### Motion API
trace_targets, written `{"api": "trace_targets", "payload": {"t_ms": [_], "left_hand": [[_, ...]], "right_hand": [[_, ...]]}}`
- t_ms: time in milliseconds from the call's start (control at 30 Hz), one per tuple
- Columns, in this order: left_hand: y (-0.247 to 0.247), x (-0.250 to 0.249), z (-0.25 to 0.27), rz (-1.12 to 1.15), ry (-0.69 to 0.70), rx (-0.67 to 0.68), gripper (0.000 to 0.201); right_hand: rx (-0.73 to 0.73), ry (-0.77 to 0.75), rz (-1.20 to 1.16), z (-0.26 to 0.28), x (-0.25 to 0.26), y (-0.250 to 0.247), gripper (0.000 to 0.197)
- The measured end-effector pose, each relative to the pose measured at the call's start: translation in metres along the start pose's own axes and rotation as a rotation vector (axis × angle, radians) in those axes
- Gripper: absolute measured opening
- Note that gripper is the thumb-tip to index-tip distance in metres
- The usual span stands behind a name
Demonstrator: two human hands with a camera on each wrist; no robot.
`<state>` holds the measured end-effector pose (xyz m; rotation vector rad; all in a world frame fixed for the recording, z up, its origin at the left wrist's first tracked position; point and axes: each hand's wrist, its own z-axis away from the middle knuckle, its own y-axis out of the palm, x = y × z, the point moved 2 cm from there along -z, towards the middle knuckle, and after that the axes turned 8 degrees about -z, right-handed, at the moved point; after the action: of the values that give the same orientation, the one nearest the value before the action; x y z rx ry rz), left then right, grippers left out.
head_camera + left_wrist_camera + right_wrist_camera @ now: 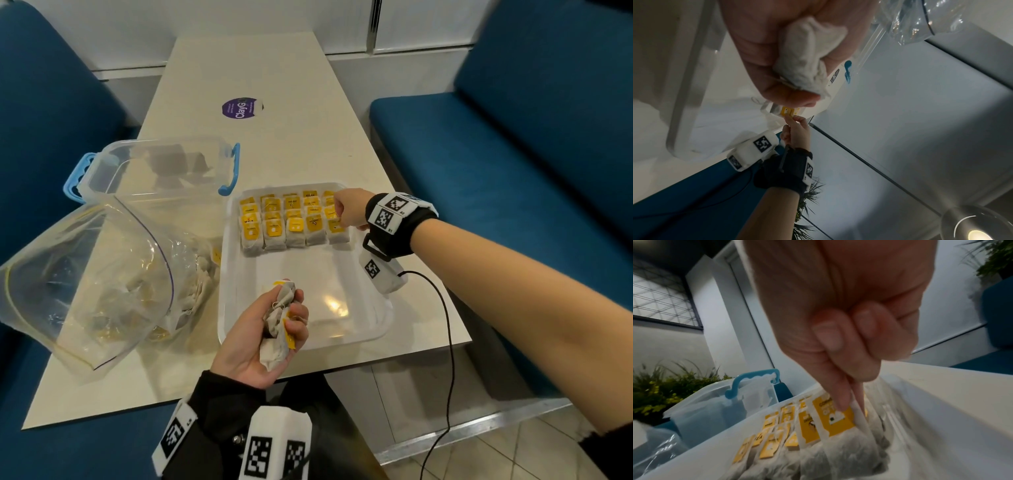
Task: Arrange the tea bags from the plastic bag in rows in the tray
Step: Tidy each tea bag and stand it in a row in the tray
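A white tray (pixel 325 274) lies on the table, with rows of yellow-tagged tea bags (pixel 291 222) filling its far end. My right hand (pixel 346 212) is at the right end of the nearest row. In the right wrist view, the right hand (pixel 849 402) pinches the top edge of the end tea bag (pixel 838 423) beside the tray wall (pixel 941 402). My left hand (pixel 270 329) hovers over the tray's near left corner and grips a bunch of tea bags (pixel 277 322). The left wrist view shows the bunch of tea bags (pixel 807 61) in the left hand (pixel 777 73). The plastic bag (pixel 102 274) lies open on the left, with more tea bags inside.
A clear storage box with blue handles (pixel 154 168) stands behind the plastic bag. A purple sticker (pixel 241 108) is on the table further back. Blue benches flank the table. A black cable (pixel 445 325) hangs from my right wrist past the table's near right corner.
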<state>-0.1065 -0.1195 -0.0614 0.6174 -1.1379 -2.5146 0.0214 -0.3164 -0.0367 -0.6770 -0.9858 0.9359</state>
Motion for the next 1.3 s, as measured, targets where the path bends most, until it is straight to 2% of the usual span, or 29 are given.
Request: {"api": "trace_targets", "payload": {"t_ms": [67, 200, 300, 433, 533, 700, 867, 967, 1067, 1300], "left_hand": [[0.001, 0.001, 0.0, -0.024, 0.015, -0.056, 0.024], [0.006, 0.003, 0.0, -0.021, 0.037, -0.076, 0.024], [0.007, 0.004, -0.001, -0.026, 0.026, -0.072, 0.026], [0.007, 0.004, -0.002, -0.022, 0.023, -0.069, 0.026], [0.008, 0.003, -0.002, -0.026, 0.028, -0.077, 0.025], [0.007, 0.003, -0.001, -0.033, 0.033, -0.085, 0.022], [0.007, 0.003, -0.002, -0.032, 0.04, -0.082, 0.022], [0.007, 0.002, -0.001, -0.034, 0.036, -0.081, 0.023], [0.005, 0.001, -0.001, -0.035, 0.039, -0.092, 0.026], [0.004, 0.001, -0.001, -0.03, 0.035, -0.103, 0.027]], "right_hand": [[0.002, 0.002, -0.003, -0.004, 0.0, 0.0, 0.028], [0.007, 0.011, 0.028, -0.009, 0.002, -0.003, 0.024], [-0.016, -0.004, 0.035, -0.011, 0.006, -0.008, 0.006], [-0.062, 0.003, 0.084, -0.017, 0.005, -0.009, 0.014], [-0.01, -0.001, 0.081, -0.022, 0.004, -0.009, 0.01], [0.08, -0.036, 0.062, -0.024, 0.005, -0.015, 0.022], [0.107, -0.024, 0.085, -0.032, 0.008, -0.019, 0.016], [0.07, 0.006, 0.138, -0.048, 0.001, -0.015, 0.005], [0.011, 0.028, 0.16, -0.085, -0.019, -0.008, 0.006], [-0.012, 0.008, 0.145, -0.06, -0.004, -0.01, 0.006]]}}
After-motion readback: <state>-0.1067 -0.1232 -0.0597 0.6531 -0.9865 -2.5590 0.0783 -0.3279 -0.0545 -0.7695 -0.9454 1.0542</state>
